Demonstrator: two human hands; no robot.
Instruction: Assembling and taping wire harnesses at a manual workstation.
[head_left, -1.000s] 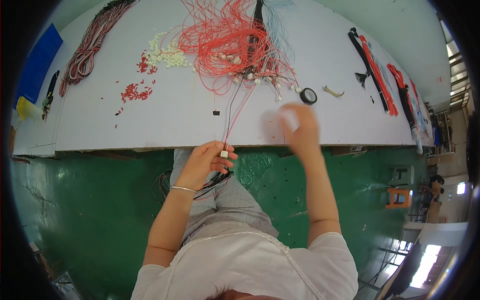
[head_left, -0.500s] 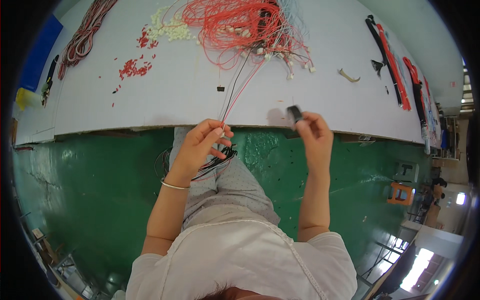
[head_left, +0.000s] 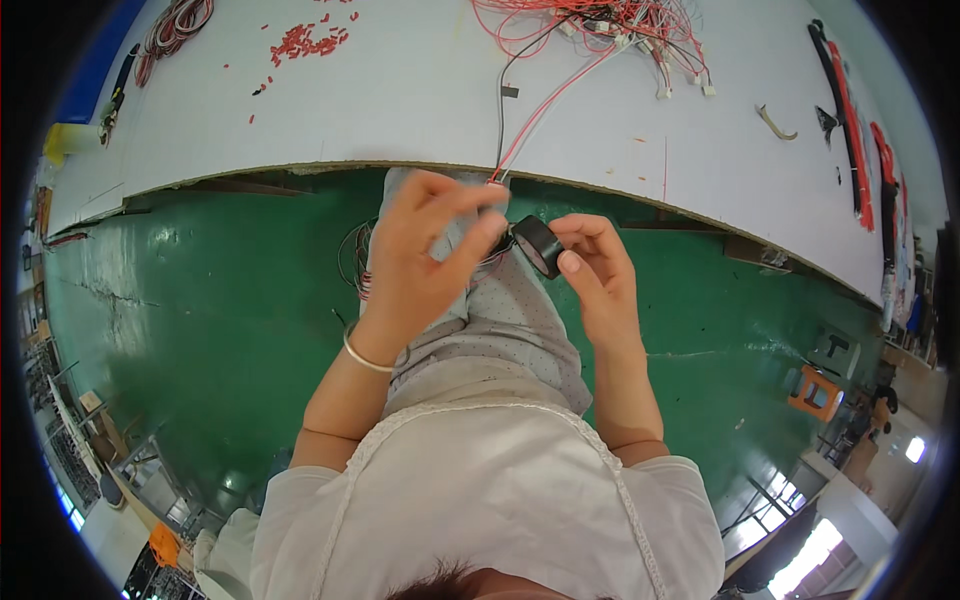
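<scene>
My right hand (head_left: 600,265) pinches a roll of black tape (head_left: 538,246) between thumb and fingers, above my lap and just off the table edge. Close to the roll's left side is my left hand (head_left: 425,240), its fingers apart and partly smeared by motion; I see nothing held in it. A black wire (head_left: 501,125) and a red wire (head_left: 540,108) run with a white one from the tangled pile to the table edge, where they end by my left fingertips. Behind the hands, a wire bundle (head_left: 365,283) lies partly hidden on my lap.
The white table (head_left: 400,120) bears a red wire tangle with white connectors (head_left: 640,35), small red pieces (head_left: 305,42), a black scrap (head_left: 510,91) and a curved tan piece (head_left: 775,123). Black and red wire bundles (head_left: 850,130) lie right. An orange stool (head_left: 815,393) stands on the green floor.
My right hand has brought the tape roll leftward to my left hand. My left hand has let go of the wires, and its fingers have spread. The view has shifted, with the table higher now.
</scene>
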